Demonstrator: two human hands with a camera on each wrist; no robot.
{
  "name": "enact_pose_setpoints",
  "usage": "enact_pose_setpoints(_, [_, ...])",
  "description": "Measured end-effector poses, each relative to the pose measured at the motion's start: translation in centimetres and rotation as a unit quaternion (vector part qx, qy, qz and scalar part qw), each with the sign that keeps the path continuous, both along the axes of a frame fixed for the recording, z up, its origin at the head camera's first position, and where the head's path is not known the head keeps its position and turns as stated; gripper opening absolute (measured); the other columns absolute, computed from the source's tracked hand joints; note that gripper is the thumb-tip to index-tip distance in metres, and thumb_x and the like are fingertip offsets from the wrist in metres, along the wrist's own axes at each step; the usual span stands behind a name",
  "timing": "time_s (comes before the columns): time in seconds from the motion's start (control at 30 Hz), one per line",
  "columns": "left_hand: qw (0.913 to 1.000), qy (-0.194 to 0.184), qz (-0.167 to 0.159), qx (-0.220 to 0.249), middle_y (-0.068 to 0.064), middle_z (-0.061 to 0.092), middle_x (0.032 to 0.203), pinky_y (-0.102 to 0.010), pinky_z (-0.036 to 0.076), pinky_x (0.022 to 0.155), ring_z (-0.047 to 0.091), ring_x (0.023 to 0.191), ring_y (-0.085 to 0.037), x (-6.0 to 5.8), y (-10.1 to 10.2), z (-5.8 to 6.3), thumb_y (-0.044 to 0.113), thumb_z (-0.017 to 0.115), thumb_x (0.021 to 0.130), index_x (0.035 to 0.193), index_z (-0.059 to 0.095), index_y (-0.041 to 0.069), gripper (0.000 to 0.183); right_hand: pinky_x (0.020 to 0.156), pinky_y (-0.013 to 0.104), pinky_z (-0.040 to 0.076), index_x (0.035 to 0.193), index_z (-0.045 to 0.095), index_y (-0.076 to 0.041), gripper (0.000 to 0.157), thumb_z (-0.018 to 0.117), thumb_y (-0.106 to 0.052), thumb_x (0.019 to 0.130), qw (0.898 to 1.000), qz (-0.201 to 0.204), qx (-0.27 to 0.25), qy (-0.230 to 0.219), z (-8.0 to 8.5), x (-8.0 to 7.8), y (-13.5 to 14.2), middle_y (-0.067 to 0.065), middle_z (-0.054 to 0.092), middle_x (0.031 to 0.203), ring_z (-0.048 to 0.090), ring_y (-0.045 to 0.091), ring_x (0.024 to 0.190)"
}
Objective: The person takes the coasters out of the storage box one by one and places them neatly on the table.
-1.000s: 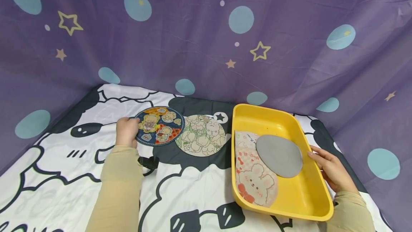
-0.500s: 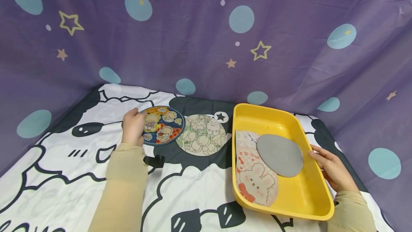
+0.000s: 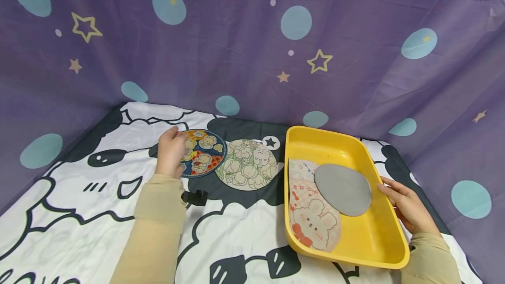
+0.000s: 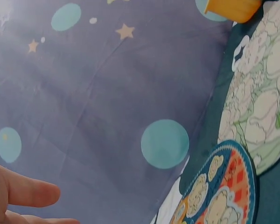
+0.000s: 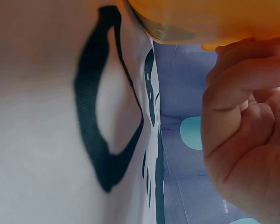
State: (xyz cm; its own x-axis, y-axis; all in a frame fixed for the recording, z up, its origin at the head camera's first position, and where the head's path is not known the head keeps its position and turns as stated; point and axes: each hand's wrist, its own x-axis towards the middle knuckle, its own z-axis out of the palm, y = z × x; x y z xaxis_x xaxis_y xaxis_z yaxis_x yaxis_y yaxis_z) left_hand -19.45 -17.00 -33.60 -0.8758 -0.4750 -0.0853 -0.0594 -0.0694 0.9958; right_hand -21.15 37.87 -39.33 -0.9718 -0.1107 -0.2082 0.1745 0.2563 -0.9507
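In the head view my left hand (image 3: 171, 151) is over the left part of a round blue-and-orange mat (image 3: 205, 152) printed with cartoon animals. In the left wrist view the thumb and a finger (image 4: 35, 192) reach out straight, with nothing between them. Beside that mat lies a pale green-and-cream round mat (image 3: 246, 168), its left edge overlapped by the blue one. My right hand (image 3: 408, 205) grips the right rim of a yellow tray (image 3: 378, 236), with curled fingers (image 5: 252, 74) against its outer side. Inside the tray are a plain grey mat (image 3: 343, 189) and a pink bear-printed mat (image 3: 315, 222).
A black-and-white cartoon cloth (image 3: 236, 227) covers the table. Behind it and at both sides hangs a purple curtain (image 3: 236, 56) with stars and blue ovals. A small black object (image 3: 195, 197) sticks out from the left wrist.
My left hand has shifted right, from the blue mat's left edge to over its left part. The mats, the tray and my right hand have stayed in place.
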Motion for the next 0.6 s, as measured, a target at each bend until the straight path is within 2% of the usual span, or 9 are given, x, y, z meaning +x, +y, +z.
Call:
enact_pose_setpoints(0.17, [0.9998, 0.011, -0.012, -0.01, -0.021, 0.024, 0.161, -0.041, 0.024, 0.122, 0.025, 0.149, -0.029, 0.2, 0.4, 0.5, 0.008, 0.04, 0.101, 0.155, 0.02, -0.005, 0.058, 0.071, 0.022, 0.057, 0.127, 0.056, -0.035, 0.025, 0.056, -0.03, 0.102, 1.0, -0.002, 0.008, -0.004, 0.0, 0.0, 0.0, -0.019, 0.067, 0.096, 0.064, 0.006, 0.079])
enact_pose_setpoints(0.5, [0.999, 0.027, -0.035, -0.013, -0.019, 0.03, 0.159, -0.041, 0.031, 0.119, 0.032, 0.147, -0.026, 0.6, 1.5, 1.7, 0.013, 0.042, 0.103, 0.155, 0.023, 0.0, 0.057, 0.073, 0.021, 0.057, 0.126, 0.057, -0.037, 0.025, 0.056, -0.031, 0.102, 1.0, -0.004, 0.019, -0.01, 0.0, 0.0, 0.0, -0.021, 0.067, 0.097, 0.063, 0.006, 0.08])
enact_pose_setpoints(0.6, [0.9986, 0.03, -0.041, -0.013, -0.017, 0.033, 0.158, -0.036, 0.037, 0.111, 0.036, 0.145, -0.024, 0.8, 1.8, 2.0, 0.014, 0.044, 0.103, 0.155, 0.025, 0.001, 0.057, 0.073, 0.022, 0.057, 0.136, 0.052, -0.03, 0.035, 0.056, -0.033, 0.102, 1.0, -0.003, 0.026, -0.007, -0.1, 0.0, 0.0, -0.022, 0.066, 0.097, 0.064, 0.006, 0.08])
